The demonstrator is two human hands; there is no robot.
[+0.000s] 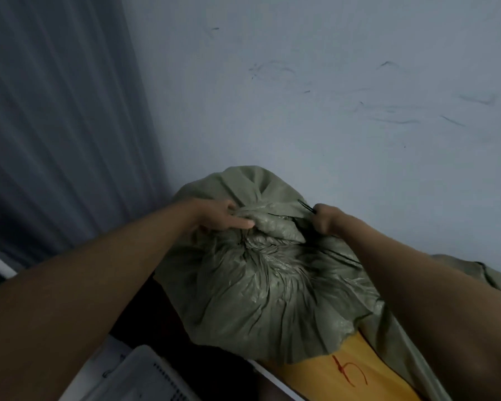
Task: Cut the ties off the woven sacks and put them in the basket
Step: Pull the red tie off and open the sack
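The green woven sack (272,285) stands bulging against the pale wall (330,82), its mouth gathered into a bunched neck (269,224) at the top, which is where a tie would sit and so where both hands work. The left hand (223,217) lies on the left of the gathered neck with its fingers curled into the folds, gripping the fabric, apparently to steady the bunch and hold it taut so the binding is exposed. The right hand (326,222) is closed in a fist round a thin dark tool (305,205) whose point juts up and left from the knuckles, touching the fabric beside the neck; it looks like the blade end of scissors or a cutter, though it is too slim and dim to name with certainty. The tie itself is hidden among the pleats, so whether it is cut yet cannot be told; by my reading the cut is under way. A yellow surface with a red mark (347,371) shows below the sack, more green sacking (475,273) lies behind the right forearm, and a white perforated rim (151,371) at the lower left may be the basket, placed close at hand for dropping ties in
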